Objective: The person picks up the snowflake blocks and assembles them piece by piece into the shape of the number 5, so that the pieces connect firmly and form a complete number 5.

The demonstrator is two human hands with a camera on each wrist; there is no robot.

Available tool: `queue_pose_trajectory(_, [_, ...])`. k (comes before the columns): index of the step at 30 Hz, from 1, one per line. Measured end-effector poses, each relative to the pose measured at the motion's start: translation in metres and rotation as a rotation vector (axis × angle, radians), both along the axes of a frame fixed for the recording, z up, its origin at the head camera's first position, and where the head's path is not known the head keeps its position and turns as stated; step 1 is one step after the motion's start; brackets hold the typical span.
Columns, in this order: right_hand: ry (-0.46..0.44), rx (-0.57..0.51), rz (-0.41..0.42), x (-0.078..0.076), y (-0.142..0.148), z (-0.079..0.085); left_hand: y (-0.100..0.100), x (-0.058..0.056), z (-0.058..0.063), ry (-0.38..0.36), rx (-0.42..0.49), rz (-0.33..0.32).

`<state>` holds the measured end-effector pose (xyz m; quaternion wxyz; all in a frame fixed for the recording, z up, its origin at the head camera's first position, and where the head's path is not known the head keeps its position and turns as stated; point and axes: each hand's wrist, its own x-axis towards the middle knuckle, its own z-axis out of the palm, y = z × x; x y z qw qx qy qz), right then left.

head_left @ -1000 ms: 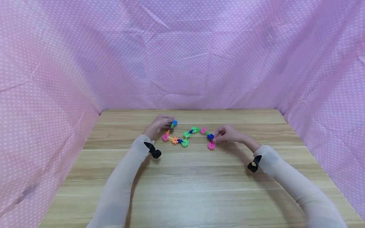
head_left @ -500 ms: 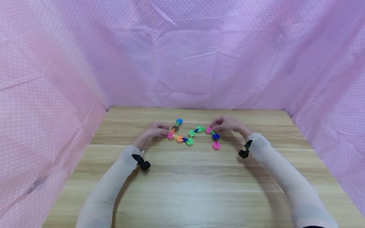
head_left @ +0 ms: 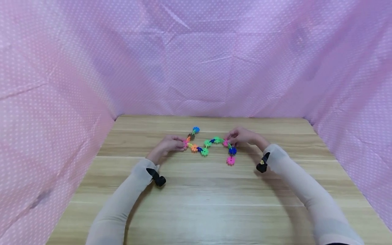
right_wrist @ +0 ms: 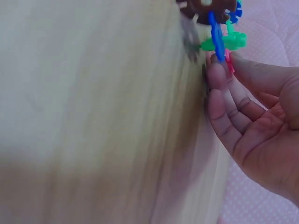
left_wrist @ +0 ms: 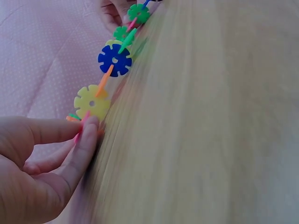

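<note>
A chain of colourful notched plastic discs, slotted edge to edge, zigzags across the wooden table. My left hand pinches a pink disc near the chain's left bend; in the left wrist view, that pink disc is between thumb and fingers, beside a yellow disc. From there the chain runs back past a brown disc to a light-blue end disc. My right hand pinches another pink disc, mostly hidden by the fingers. Beyond it hang a dark-blue disc and a pink end disc.
The wooden table spreads toward me and to both sides. Pink dotted cloth hangs behind the table and along its left and right sides. Each wrist wears a small black camera.
My left hand has left the light-blue end disc and now pinches the pink one nearer me. My right hand has moved from the dark-blue disc to the pink one behind it.
</note>
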<state>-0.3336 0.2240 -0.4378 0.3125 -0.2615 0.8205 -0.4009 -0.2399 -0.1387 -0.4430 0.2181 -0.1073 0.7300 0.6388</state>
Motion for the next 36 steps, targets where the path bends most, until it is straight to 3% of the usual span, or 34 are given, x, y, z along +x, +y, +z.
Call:
queue_pose_trajectory(6, [-0.07,0.013,0.004,0.021,0.016,0.005,0.016,-0.012,-0.001,0.008,0.06,0.102])
queue_pose_trajectory(13, [-0.091,-0.026,-0.045,0.046,0.022,-0.001,0.033,-0.033,-0.004,0.07,0.077,0.091])
queue_pose_trajectory(21, [-0.128,-0.084,-0.096,0.072,0.017,-0.004,0.05,-0.05,-0.003,0.041,0.069,0.12])
queue_pose_trajectory(26, [-0.11,-0.117,-0.118,0.078,0.011,-0.004,0.051,-0.055,-0.002,0.032,0.059,0.135])
queue_pose_trajectory(31, [-0.076,-0.136,-0.081,0.078,0.013,-0.004,0.047,-0.058,0.0,0.01,0.058,0.162])
queue_pose_trajectory(36, [0.064,-0.144,0.002,0.081,0.013,-0.002,0.044,-0.061,-0.001,0.022,0.056,0.156])
